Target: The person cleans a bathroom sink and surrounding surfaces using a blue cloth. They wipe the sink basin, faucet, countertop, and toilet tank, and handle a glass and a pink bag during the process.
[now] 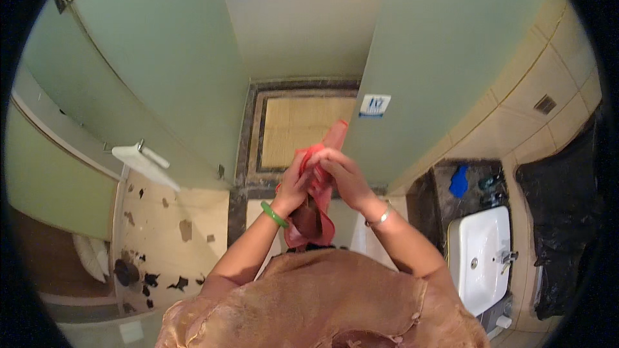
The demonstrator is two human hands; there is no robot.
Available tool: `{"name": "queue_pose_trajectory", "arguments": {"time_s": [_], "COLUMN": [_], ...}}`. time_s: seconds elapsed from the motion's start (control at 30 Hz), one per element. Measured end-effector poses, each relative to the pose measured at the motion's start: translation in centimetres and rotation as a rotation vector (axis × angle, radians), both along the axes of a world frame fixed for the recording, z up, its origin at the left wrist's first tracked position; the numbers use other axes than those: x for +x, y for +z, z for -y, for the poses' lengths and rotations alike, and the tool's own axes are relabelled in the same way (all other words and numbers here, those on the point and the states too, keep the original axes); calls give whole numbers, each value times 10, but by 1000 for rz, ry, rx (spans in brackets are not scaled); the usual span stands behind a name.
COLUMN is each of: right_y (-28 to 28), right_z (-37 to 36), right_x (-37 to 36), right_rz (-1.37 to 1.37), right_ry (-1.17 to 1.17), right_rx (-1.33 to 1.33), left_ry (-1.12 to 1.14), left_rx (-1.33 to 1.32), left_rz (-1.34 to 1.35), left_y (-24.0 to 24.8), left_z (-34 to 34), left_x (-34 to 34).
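Holding a thin pink item [335,135] between both hands [293,186] [348,178].

Washroom layout: stall opening dead ahead, sink off to the right
Left hand [295,183] and right hand [347,177] are mid-view with the held item [322,188] between them, right before the opening. Left panel [174,71] and right panel [445,51] flank it, sign [374,106] on the right one. Towel's [145,161] over at the left, floor patches [182,282] nearer on that side. Sink's [480,245] on the bench [445,203], tap [508,258] at its right side, small item [459,182] just beyond.
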State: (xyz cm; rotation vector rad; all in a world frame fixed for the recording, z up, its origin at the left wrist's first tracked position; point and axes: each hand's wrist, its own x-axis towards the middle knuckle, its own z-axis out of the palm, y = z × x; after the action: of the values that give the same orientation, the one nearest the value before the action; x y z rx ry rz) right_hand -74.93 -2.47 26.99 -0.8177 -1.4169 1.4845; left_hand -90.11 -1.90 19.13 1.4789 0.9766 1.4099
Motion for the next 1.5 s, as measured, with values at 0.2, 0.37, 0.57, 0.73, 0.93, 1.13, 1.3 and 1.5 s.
{"name": "queue_pose_trajectory", "arguments": {"time_s": [0.2, 0.37, 0.57, 0.73, 0.93, 1.13, 1.3, 1.5], "right_y": [3, 30, 22, -81, -104, -72, -63, -46], "right_z": [-12, 6, 42, 73, 64, 66, 91, 131], "right_x": [1, 8, 61, 85, 51, 59, 63, 89], "right_rz": [18, 340, 293, 1037, 592, 585, 440, 266], "right_ry": [68, 255, -238, -499, -965, -1064, -1286, -1226], "right_rx": [365, 455, 467, 705, 415, 394, 309, 101], "left_ry": [-447, 45, -119, -662, -809, -629, -182, -110], "left_rx": [-155, 12, -245, -74, 459, 118, 753, 686], "left_rz": [315, -67, -90, -384, -570, -366, -700, -738], "left_y": [-18, -31, -1, 42, 49, 0, 13, 19], "left_z": [28, 17, -3, -5, -12, -25, -11, 13], "left_x": [9, 21, 39, 52, 77, 63, 63, 101]}}
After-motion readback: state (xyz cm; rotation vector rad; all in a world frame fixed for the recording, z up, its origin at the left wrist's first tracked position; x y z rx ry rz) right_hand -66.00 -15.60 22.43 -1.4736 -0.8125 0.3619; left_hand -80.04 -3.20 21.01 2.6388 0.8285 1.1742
